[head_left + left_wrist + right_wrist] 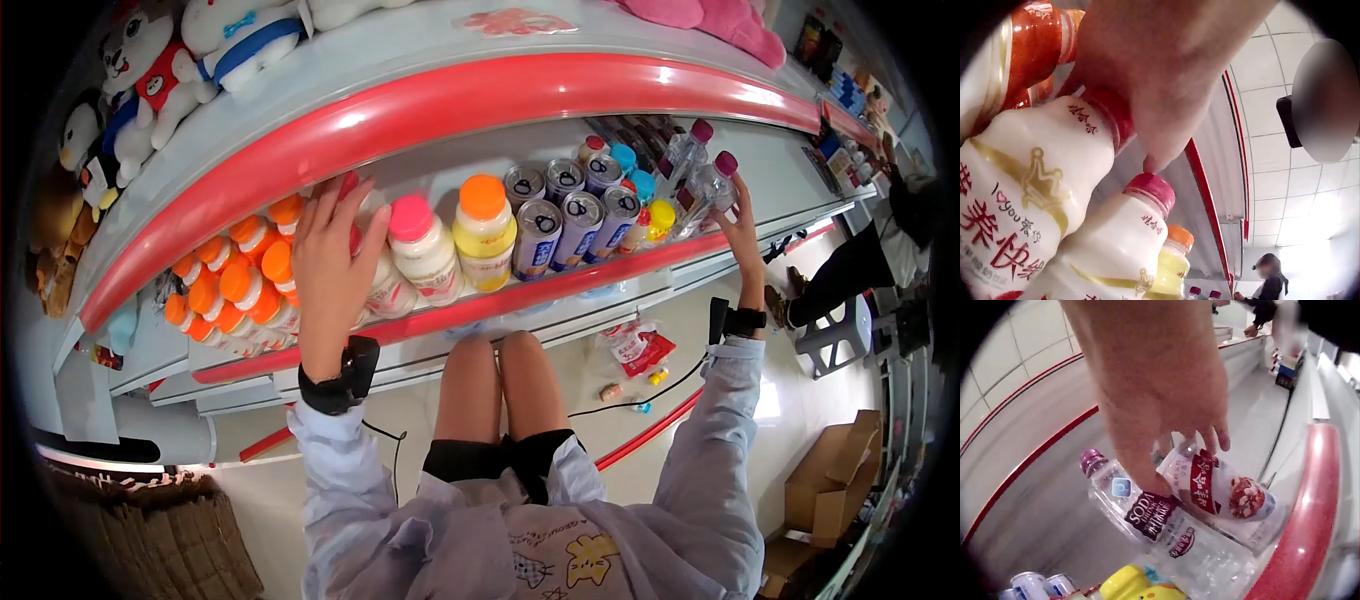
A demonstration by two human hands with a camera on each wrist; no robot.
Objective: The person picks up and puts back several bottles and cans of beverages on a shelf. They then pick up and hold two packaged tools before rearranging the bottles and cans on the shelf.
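Observation:
My left hand (335, 245) lies over the row of milk drink bottles at the left, fingers extended and thumb spread. In the left wrist view, a red-capped white bottle (1041, 169) sits beneath the palm, and the thumb tip is right at the pink cap (1152, 190) of the neighbouring bottle. At the shelf's right end my right hand (742, 225) holds a can (1225, 490) with a red label, thumb on the near side and fingers beyond it. Beside it leans a clear soda drink bottle (1179, 534) with a purple cap; the thumb overlaps its label.
Orange-capped bottles (240, 280) crowd the left end. A yellow drink bottle (485, 240) and several blue-white cans (580, 228) stand mid-shelf. The red shelf edge (450, 315) runs along the front. Plush toys (150, 80) line the upper shelf. A stool (838, 335) and cardboard box (835, 480) are at right.

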